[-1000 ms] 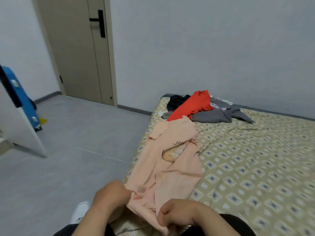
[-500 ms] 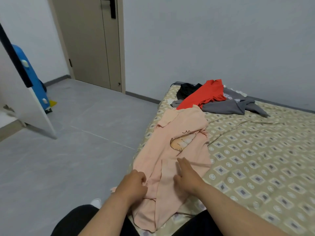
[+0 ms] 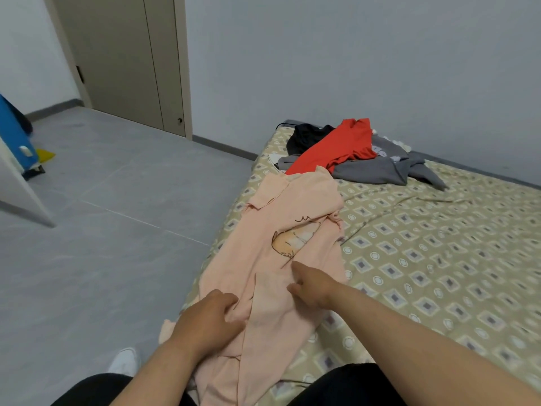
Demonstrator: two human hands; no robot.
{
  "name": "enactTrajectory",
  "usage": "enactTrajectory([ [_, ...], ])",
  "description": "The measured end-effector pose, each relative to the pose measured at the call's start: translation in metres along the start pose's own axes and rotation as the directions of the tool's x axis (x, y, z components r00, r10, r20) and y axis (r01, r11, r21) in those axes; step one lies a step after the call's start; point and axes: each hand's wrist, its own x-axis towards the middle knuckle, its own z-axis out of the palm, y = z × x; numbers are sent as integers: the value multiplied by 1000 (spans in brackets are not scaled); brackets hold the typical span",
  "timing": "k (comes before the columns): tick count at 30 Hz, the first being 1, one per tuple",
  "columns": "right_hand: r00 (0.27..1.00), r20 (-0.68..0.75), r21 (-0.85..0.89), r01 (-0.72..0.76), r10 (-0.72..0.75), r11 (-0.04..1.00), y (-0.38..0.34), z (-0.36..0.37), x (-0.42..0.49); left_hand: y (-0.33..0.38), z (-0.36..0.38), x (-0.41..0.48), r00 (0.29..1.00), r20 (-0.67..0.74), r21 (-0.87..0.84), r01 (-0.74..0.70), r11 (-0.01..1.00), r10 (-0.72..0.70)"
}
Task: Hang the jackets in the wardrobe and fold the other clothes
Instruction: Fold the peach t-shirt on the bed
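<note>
A pale pink shirt (image 3: pixel 289 230) with a cartoon print lies lengthwise along the left edge of the bed (image 3: pixel 439 259), its lower end draped over my lap. My left hand (image 3: pixel 209 317) rests on the shirt's lower left part, fingers bent into the cloth. My right hand (image 3: pixel 311 284) lies flat on the shirt below the print, fingers stretched out. At the bed's far corner sits a heap of a red garment (image 3: pixel 336 145), a grey garment (image 3: pixel 377 168) and a black garment (image 3: pixel 307 134).
Grey tiled floor (image 3: pixel 102 215) stretches to the left of the bed. A beige door (image 3: pixel 126 60) stands shut in the far wall. A white wardrobe door (image 3: pixel 17 186) and a blue object (image 3: pixel 14 136) are at the left edge. My white shoe (image 3: pixel 124 361) is on the floor.
Both hands gripped the shirt's hem a second ago. The right hand has opened and slid up the shirt; the left hand has loosened onto the cloth. The camera has tilted down.
</note>
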Motion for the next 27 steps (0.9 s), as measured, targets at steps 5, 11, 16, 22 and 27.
enactTrajectory([
  [5,998,-19,243,-47,53,969,-6,5,6,6,4,4,999,4,26,-41,999,41],
  [11,882,441,240,-293,165,925,15,-19,-22,2,3,9,997,-50,-36,-58,998,56],
  [16,760,531,-218,-306,375,927,47,-28,-33,-1,10,13,985,-156,76,-64,995,75],
  [22,963,-67,231,-240,262,943,53,-30,9,-7,13,22,986,-98,8,138,990,-137],
  [27,879,-274,335,-292,389,896,36,-37,54,-11,11,37,970,-131,-29,200,979,-203],
])
